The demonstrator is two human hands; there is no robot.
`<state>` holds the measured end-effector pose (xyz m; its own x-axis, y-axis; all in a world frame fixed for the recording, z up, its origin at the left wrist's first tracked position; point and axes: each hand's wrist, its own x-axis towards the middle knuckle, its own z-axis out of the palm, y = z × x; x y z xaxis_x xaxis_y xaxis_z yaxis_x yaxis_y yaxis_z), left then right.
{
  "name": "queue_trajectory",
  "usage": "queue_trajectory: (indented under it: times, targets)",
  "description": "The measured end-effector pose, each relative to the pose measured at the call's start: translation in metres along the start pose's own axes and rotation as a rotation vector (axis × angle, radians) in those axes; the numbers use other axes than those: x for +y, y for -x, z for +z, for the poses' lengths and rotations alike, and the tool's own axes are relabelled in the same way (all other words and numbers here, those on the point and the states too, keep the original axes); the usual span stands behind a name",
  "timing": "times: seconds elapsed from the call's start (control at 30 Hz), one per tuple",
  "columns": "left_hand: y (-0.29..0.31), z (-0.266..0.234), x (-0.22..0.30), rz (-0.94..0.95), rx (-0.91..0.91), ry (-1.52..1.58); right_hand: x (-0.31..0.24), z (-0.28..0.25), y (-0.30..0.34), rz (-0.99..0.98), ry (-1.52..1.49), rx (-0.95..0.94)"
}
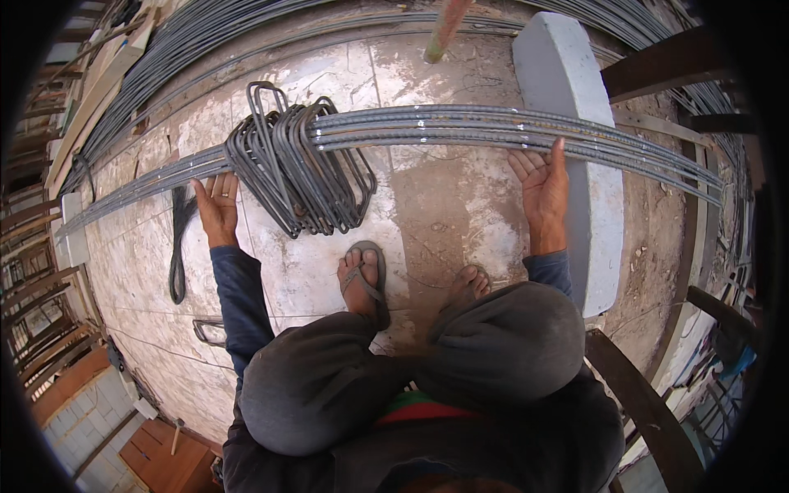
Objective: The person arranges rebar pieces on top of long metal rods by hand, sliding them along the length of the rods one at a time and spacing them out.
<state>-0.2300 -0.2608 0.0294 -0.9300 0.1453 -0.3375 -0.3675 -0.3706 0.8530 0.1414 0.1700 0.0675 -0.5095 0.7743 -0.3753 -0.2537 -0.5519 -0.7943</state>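
Bundle of long, grey, ribbed steel bars (421, 123) with white marks, seen from my head camera, spanning the view from left to right in front of the crouching wearer. Left of centre, the bars pass through a cluster of dark, bent-steel rectangular frames (283, 172), packed closely side by side and hanging below the bars.

Left hand (218, 212): palm up, thumb apart, fingers extended to the underside of the bars just left of the frames. Right hand (545, 193): palm up, fingers spread, thumb raised, at the near edge of the bars right of the frames. Neither hand is closed around anything; I cannot tell how much weight either bears.

To the right, the bars cross a long, pale grey concrete block (604, 238); at far left they reach a smaller pale block (74, 242). On the stained, whitish floor (304, 275) I note a narrow, dark, elongated loop (177, 263) near the left hand and, beside the left sleeve, a small dark metal frame (197, 331).
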Motion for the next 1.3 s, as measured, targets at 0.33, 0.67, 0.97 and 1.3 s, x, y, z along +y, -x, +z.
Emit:
queue_trajectory:
  times: [0.33, 0.67, 0.97, 1.3]
  targets:
    - [-0.027, 0.039, 0.003, -0.065, -0.005, -0.065, -0.007, -0.011, -0.015, 0.078, 0.081, 0.127]
    - [-0.014, -0.033, -0.031, -0.169, -0.484, -0.096, 0.0, -0.001, -0.015, 0.072, 0.095, 0.101]
    - [-0.001, -0.01, -0.115, -0.621, -0.578, 0.486, -0.018, -0.032, -0.004, 0.094, 0.186, 0.072]
    - [-0.022, 0.067, -0.146, -1.081, -0.985, 0.215, -0.018, -0.018, 0.0, 0.092, 0.179, 0.043]
